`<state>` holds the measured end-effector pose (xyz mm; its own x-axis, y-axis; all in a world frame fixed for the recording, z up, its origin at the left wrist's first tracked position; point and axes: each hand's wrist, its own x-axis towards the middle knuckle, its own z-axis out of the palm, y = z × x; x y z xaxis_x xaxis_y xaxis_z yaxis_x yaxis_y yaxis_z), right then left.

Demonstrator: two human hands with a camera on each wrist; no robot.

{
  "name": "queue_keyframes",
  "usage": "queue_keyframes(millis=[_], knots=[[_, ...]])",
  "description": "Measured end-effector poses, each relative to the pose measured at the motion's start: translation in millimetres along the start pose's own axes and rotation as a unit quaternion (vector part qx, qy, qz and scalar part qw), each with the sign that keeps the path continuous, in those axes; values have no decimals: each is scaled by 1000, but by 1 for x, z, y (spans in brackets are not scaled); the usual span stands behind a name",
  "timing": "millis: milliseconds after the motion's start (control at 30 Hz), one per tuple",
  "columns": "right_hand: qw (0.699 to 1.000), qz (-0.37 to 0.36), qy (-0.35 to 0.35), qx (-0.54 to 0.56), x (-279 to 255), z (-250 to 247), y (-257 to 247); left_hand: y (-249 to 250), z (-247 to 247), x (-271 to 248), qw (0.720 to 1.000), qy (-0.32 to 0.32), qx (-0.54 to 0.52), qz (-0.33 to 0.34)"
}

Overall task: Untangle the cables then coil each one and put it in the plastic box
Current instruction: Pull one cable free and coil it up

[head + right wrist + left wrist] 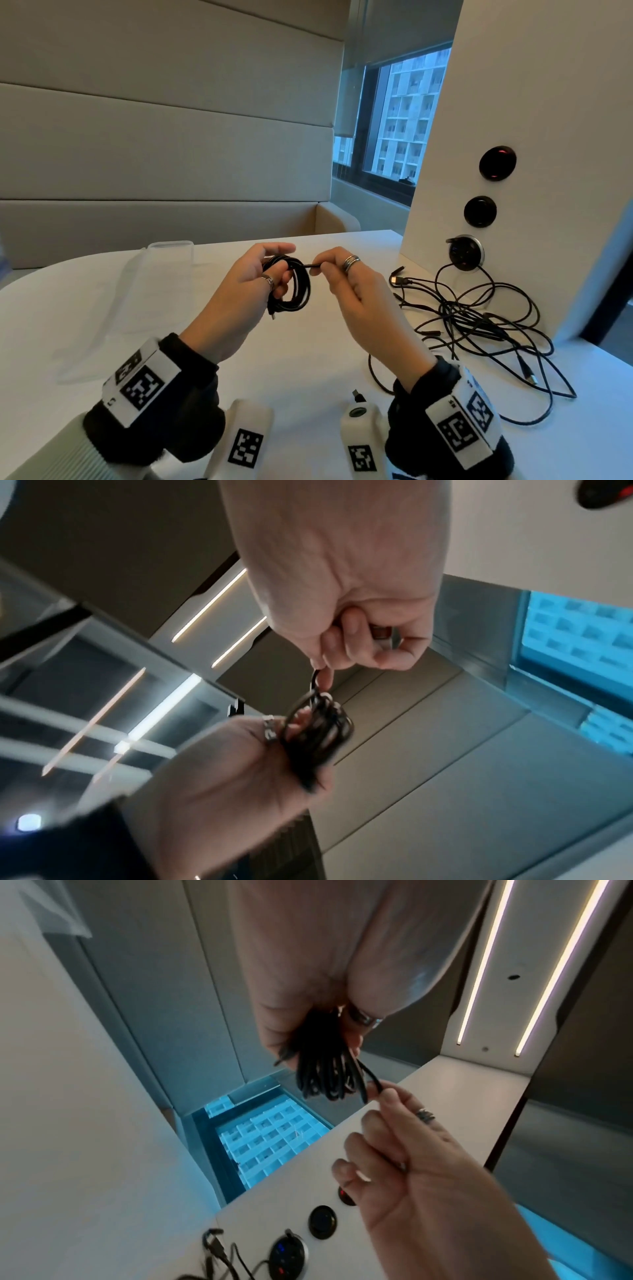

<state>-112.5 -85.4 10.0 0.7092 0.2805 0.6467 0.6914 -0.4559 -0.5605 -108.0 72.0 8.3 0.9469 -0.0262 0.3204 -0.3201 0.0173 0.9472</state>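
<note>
- Head view: left hand (245,291) up over the desk (308,359), fingers curled thru a coiled black cable (297,286), gripping the loops; a short end w/ plug hangs below the coil.
- Right hand (346,287) just beside it, thumb + forefinger pinching the cable's free end at the top of the coil; other fingers curled in.
- Clear plastic box (137,301) lies on the desk to the left, near the hands, apart from them.
- Tangled cables (479,325) in a loose heap on the desk to the right, by the white panel (513,137) w/ round sockets; one lead is plugged into the lowest socket.
- Left wrist view: coil (325,1064) bunched in the left hand (308,988); right hand (411,1164) pinches the strand that leaves it.
- Right wrist view: blurred; right hand (342,588) pinching the strand, coil (318,731) round the left hand's (222,772) fingers.
</note>
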Motion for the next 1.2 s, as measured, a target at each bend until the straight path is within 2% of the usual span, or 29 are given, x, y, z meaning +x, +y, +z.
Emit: queue_keyframes(millis=[67, 167, 233, 300, 400, 467, 533, 633, 700, 833, 1000, 1200], knots=[[998, 27, 10, 58, 1, -5, -1, -3, -3, 1, 999, 11, 43, 13], [995, 49, 57, 72, 3, -9, 4, -4, 1, -1, 999, -12, 49, 11], [993, 48, 97, 51, 3, -7, 12, -3, 4, -3, 999, -43, -2, -8], [992, 31, 121, -28, 4, -5, 19, 1, 6, -5, 993, -73, -89, -36], [988, 33, 105, -110, 4, 1, 25, 6, 8, -8, 977, -103, -177, -56], [994, 63, 66, -60, 4, 4, 22, 7, 11, -10, 971, -118, -197, -59], [991, 110, 54, 58, 4, 6, 16, 6, 13, -11, 967, -123, -211, -66], [950, 181, 55, 249, 3, 7, 10, -1, 17, -13, 977, -128, -161, -51], [926, 209, 50, 309, 3, 7, 11, -5, 19, -14, 988, -117, -94, -26], [908, 227, 41, 350, 3, 10, 10, -9, 18, -13, 997, -73, 5, 33], [882, 258, 27, 393, 4, 12, 9, -7, 14, -10, 996, -23, 66, 63], [836, 288, 12, 467, 4, 11, 10, -8, 14, -10, 993, -28, 91, 63]])
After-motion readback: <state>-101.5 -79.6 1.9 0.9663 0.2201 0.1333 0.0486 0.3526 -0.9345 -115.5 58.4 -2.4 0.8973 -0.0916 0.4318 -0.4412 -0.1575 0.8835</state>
